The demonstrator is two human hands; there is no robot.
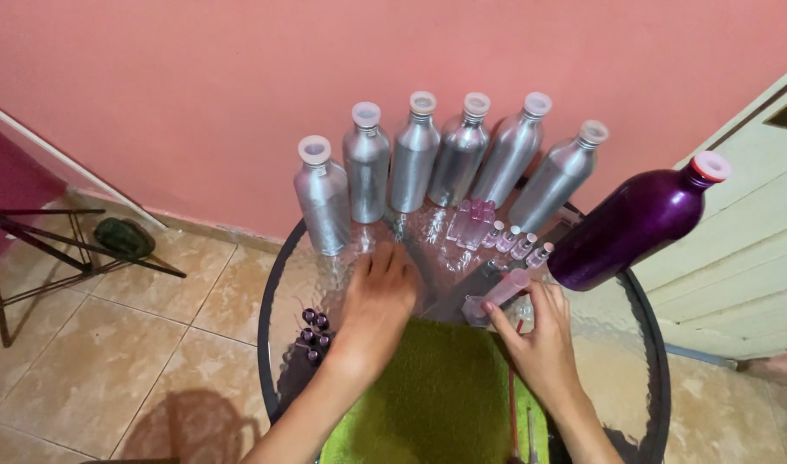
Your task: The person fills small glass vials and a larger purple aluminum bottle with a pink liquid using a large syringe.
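My left hand (378, 296) lies palm down on the round glass table (277, 258), fingers together, reaching toward the silver bottles; whatever is under it is hidden. My right hand (539, 339) grips a plastic syringe (497, 295) filled with pink liquid, lying just above the green towel (436, 395). Several small clear vials with pink liquid (497, 232) stand in a row behind the syringe. A large purple bottle with a white cap (634, 225) stands tilted at the right.
Several silver aluminium bottles with white caps (415, 155) line the table's far edge against a pink wall. Small dark purple caps (314, 331) sit left of my left wrist. A black metal stand (33, 249) is on the tiled floor at left; a cream door (746, 241) at right.
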